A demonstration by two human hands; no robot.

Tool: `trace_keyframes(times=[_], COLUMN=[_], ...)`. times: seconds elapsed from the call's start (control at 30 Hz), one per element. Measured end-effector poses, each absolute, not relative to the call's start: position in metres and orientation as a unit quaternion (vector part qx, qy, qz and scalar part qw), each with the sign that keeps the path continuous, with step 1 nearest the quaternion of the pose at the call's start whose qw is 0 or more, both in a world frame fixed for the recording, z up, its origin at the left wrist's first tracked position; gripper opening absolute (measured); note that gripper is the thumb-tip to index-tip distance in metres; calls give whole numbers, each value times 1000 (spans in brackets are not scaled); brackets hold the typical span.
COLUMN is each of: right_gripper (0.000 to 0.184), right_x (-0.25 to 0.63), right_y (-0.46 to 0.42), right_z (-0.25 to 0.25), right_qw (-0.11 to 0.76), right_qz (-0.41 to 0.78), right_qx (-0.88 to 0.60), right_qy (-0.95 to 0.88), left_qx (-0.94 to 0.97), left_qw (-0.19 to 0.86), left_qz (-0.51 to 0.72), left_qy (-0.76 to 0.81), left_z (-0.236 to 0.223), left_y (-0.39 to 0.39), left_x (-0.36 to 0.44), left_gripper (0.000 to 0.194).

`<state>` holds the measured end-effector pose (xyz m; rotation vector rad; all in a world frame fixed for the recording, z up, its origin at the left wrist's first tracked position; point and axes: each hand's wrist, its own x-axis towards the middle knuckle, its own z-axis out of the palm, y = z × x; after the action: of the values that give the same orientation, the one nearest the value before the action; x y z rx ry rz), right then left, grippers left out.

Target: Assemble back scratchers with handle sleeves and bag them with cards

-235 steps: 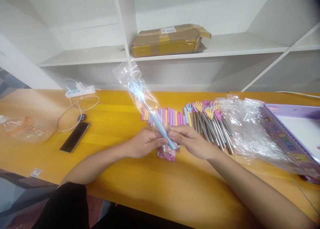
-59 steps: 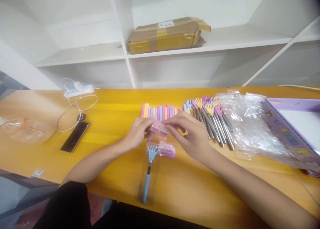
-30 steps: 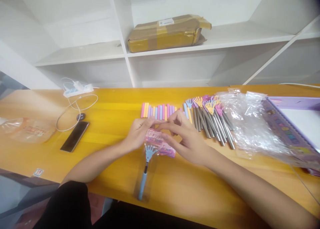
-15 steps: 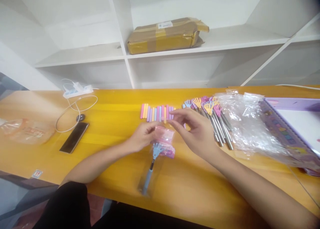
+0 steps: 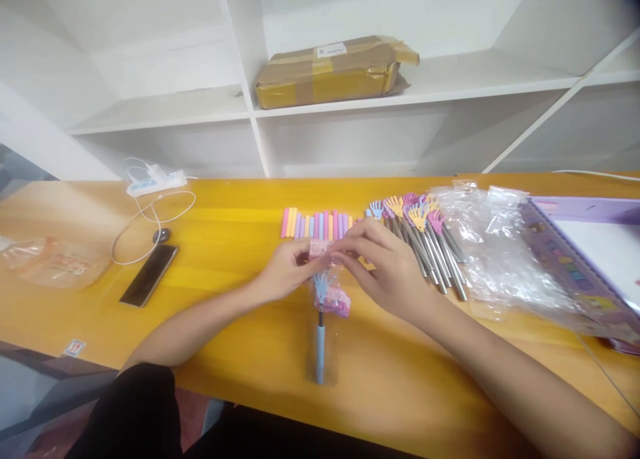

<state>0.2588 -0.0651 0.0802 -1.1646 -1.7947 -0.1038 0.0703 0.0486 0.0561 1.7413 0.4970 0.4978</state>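
Note:
Between my hands hangs a clear plastic bag (image 5: 330, 359) with a pink printed top (image 5: 320, 248). Inside it is a back scratcher (image 5: 321, 342) with a light blue hand-shaped head and a blue handle, its handle end toward me. My left hand (image 5: 285, 270) pinches the bag's upper left side. With thumb and fingers together, my right hand (image 5: 390, 265) grips the upper right side. Partly behind the bag, small pink and purple packets (image 5: 339, 304) lie on the table. Beyond my hands is a row of pastel tubes (image 5: 315, 225).
To the right lie several back scratchers (image 5: 430, 239), a heap of clear bags (image 5: 500, 245) and a purple box (image 5: 575, 272). A phone (image 5: 149, 276), a power strip (image 5: 156, 181) and a plastic bag (image 5: 50, 264) are at left. A taped carton (image 5: 330, 79) sits on the shelf.
My right hand has moved left and closed on the top of the bag. The bagged scratcher has swung from a slant to nearly straight, and the pink top has shifted up and folded narrower.

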Motion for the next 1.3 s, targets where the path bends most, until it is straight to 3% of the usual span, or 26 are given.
trace_keyframes(times=[0.4, 0.83, 0.97, 1.07, 1.2, 1.3], right_gripper=[16, 12, 12, 9, 23, 32], right_x=[262, 272, 269, 262, 255, 251], right_y=[-63, -62, -63, -62, -59, -58], right_z=[72, 74, 74, 74, 68, 63], right_qw=[422, 402, 475, 521, 485, 461], right_qz=[-55, -95, -51, 54, 227, 275], right_qx=[-476, -410, -450, -528, -564, -579], right_qy=[-770, -813, -755, -669, -629, -614], left_qx=[800, 778, 780, 781, 800, 808], left_qw=[533, 568, 549, 541, 511, 497], left_qz=[231, 237, 253, 253, 258, 268], left_qy=[153, 127, 163, 180, 178, 167], left_z=[53, 57, 53, 53, 53, 54], left_y=[50, 55, 56, 55, 54, 55], left_x=[70, 66, 67, 68, 69, 69], left_gripper=[40, 48, 50, 48, 44, 45])
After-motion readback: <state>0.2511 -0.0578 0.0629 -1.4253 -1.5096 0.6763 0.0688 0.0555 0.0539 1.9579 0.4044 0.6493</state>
